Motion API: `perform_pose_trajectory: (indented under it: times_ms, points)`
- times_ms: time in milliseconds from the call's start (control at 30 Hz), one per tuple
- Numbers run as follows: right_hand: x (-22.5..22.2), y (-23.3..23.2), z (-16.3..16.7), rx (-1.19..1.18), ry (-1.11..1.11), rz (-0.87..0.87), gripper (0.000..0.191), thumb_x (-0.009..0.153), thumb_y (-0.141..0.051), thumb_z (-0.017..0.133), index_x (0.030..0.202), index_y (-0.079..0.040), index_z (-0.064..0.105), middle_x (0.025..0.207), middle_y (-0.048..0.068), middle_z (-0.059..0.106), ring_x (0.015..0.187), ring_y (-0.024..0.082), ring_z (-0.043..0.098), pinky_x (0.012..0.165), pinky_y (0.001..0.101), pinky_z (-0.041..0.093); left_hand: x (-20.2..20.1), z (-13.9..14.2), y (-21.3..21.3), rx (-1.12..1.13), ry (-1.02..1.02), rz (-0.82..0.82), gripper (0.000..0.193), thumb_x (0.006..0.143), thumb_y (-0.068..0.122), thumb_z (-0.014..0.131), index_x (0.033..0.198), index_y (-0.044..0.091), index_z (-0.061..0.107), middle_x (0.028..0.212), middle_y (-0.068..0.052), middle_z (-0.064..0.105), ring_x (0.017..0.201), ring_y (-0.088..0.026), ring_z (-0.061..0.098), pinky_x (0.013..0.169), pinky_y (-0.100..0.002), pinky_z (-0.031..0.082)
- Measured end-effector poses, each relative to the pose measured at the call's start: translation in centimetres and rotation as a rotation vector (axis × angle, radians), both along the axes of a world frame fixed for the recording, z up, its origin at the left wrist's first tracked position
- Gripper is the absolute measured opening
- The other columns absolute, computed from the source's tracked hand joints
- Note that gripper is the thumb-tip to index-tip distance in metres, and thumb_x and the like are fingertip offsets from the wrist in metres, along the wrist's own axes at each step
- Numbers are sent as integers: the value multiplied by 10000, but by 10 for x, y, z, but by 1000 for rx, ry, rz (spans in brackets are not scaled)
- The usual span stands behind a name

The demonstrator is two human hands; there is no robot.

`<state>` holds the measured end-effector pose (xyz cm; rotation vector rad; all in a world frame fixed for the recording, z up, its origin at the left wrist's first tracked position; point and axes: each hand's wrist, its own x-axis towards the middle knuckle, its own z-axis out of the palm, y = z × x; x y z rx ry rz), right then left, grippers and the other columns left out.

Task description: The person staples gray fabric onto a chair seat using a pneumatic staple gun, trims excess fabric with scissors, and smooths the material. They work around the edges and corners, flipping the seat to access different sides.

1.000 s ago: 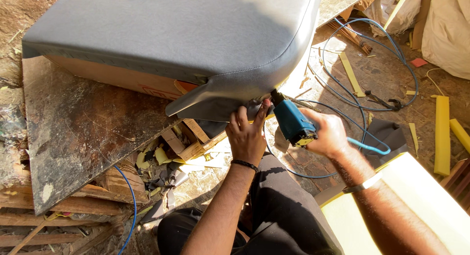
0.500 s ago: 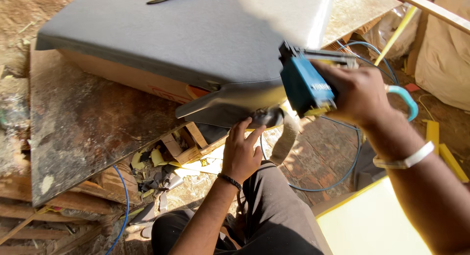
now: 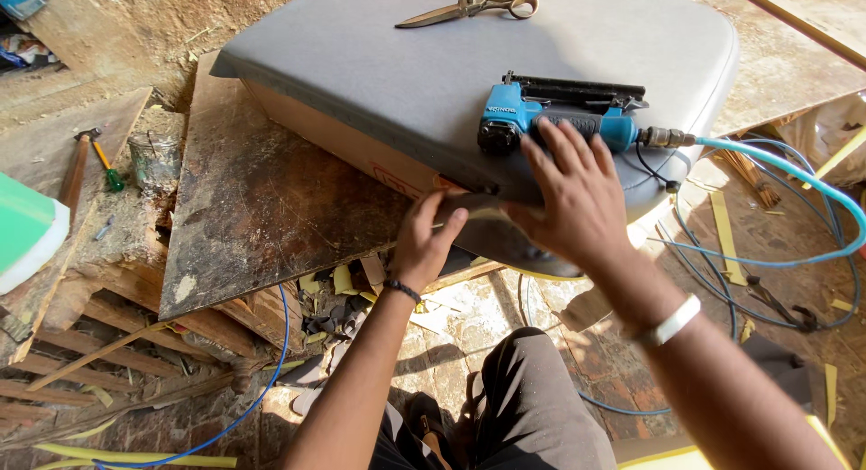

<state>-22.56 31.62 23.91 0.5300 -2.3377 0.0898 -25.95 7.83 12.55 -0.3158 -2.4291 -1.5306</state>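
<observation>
1. The person's left forearm rises from the bottom edge toward the cushion, a dark band at the wrist. The left hand (image 3: 424, 240) is bent at the knuckles, its fingers curled narrow and pinching the loose grey fabric flap (image 3: 505, 240) at the near edge of the grey seat cushion (image 3: 379, 64).
2. The right arm comes in from the lower right, a white band on its wrist. The right hand (image 3: 577, 195) lies palm down with fingers spread wide, holding nothing; the fingertips rest on the grip of the blue pneumatic stapler (image 3: 559, 114).
3. The stapler lies on its side on top of the cushion, just beyond the right fingertips. Its light blue air hose (image 3: 812, 186) runs off to the right of the fingers and curves down.
4. The cushion sits on a worn wooden board (image 3: 262, 208), which spreads to the left of the left fingers.
5. Well beyond both hands, scissors (image 3: 474, 5) lie at the cushion's far edge.
6. Far left of the fingers, a hammer (image 3: 77, 168) lies beside a small glass jar (image 3: 155, 159).
</observation>
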Motion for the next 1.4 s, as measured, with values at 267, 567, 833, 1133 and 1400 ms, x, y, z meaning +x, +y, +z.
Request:
perform_pose_trajectory:
  times_ms: [267,567,833,1133,1400]
  points:
    - [15,23,-27,-107,118,57,644,830,-507,797,1350,-147,675,1397,68,652,1314,258,578,1172,500,320,-74,-59,82,832,-124,-312,641,1083,477,439,1500,-9,465,1504,-124,524,1368,-232,477,1151,-341,364]
    - [28,116,-4,-201,309,271,402,872,-398,714,1117,-85,774,1170,79,756,1090,266,710,1054,434,472,-18,-46,145,287,-94,-104,728,1073,604,283,1400,5,536,1323,-181,622,1181,-281,572,1041,-382,455]
    - [49,175,3,-477,-17,198,195,849,-152,677,1004,-73,763,1010,64,759,883,182,723,798,305,551,59,-6,192,478,-299,-342,547,1014,498,543,1265,19,620,1214,-123,722,1147,-229,656,1006,-350,499]
    - [-178,93,92,-52,-235,139,326,911,-67,647,1212,-150,742,1222,92,717,916,337,702,824,424,566,103,20,152,200,-37,-190,215,920,184,733,1069,31,705,1107,-127,744,1061,-248,711,942,-357,544]
    - [-304,8,89,443,-469,-84,342,855,-84,709,1194,-49,669,1263,153,666,1164,336,654,923,442,565,122,36,88,232,-301,-271,285,890,177,699,1135,32,691,1115,-109,763,1098,-227,730,973,-337,548]
